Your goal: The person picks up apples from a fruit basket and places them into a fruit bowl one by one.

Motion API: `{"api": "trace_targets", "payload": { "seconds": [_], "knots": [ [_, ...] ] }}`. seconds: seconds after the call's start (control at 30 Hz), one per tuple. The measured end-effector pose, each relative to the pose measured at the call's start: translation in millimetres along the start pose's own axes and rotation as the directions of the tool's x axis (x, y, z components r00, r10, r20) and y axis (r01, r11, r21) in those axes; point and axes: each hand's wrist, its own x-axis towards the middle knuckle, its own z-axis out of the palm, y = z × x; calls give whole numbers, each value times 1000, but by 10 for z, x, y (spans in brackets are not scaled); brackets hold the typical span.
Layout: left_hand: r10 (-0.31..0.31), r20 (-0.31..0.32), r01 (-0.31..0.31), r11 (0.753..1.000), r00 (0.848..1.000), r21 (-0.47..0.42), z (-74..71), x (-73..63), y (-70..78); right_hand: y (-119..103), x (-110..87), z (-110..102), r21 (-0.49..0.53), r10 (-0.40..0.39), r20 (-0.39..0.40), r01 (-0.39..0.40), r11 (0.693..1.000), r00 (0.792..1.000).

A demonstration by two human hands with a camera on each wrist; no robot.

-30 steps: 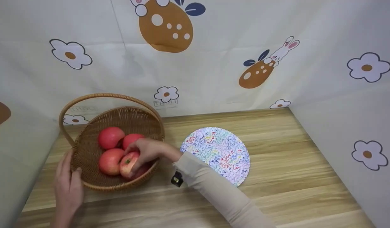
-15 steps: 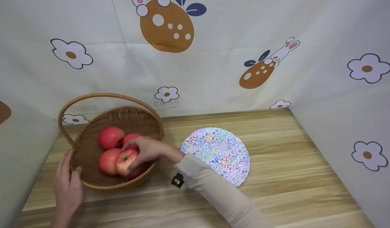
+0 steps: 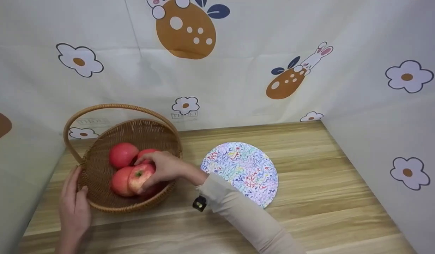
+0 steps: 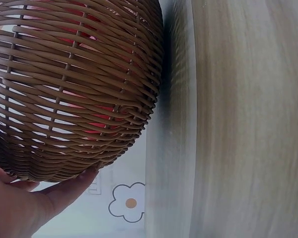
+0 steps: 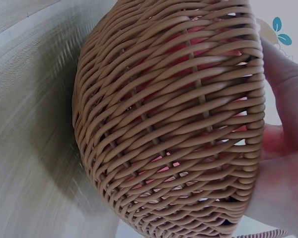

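The right hand [image 3: 166,167] grips an apple [image 3: 137,177] inside the wicker basket [image 3: 115,210]; the left hand [image 3: 74,211], fingers fairly straight, touches its rim. The backdrop's [image 3: 238,77] faint boxed lettering [image 3: 191,114] blurs past reading.

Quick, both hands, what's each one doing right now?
Left hand: open, resting against the side of the basket.
Right hand: closed on an apple, inside the basket.
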Motion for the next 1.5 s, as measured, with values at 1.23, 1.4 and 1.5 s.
{"api": "trace_targets", "payload": {
  "seconds": [1.23, 1.4, 1.5],
  "knots": [
    [-49, 9, 48, 999, 999, 18, 1, 13, -6, -74, -312, 27, 102, -76, -198, 98, 990, 977],
    [-55, 16, 54, 998, 998, 16, 4, 21, -11, -80, -348, 31, 128, -66, -228, 97, 987, 971],
    [-57, 18, 57, 998, 998, 13, 0, 19, -10, -87, -372, 22, 143, -55, -243, 92, 985, 969]
  ]
}}
